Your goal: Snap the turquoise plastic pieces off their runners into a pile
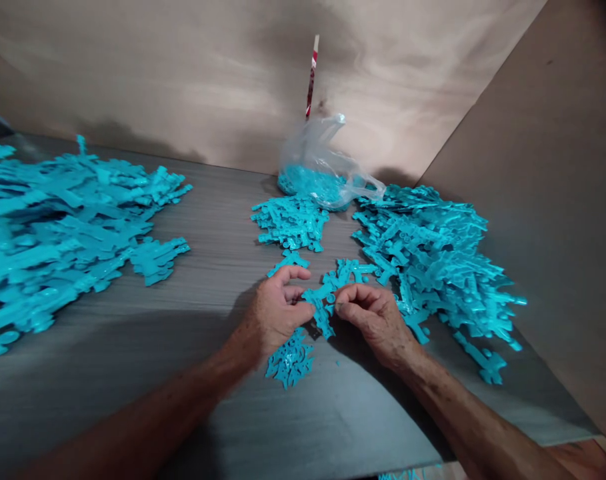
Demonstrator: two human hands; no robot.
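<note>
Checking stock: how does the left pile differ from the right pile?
The left pile is broader and runs off the picture's edge; the right pile is narrower and wholly in view. The left pile lies apart from the right hand; the right pile reaches it. Both are loose turquoise plastic pieces.

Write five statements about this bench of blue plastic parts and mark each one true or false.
1. The left hand and the right hand both pinch one teal piece. True.
2. The clear bag lies at the near edge of the table. False: it sits at the far edge, by the back board.
3. A left pile and a right pile of teal parts flank the hands. True.
4. The striped stick lies flat on the table. False: it stands upright behind the clear bag.
5. The clear bag is empty. False: teal parts fill its bottom.
</note>
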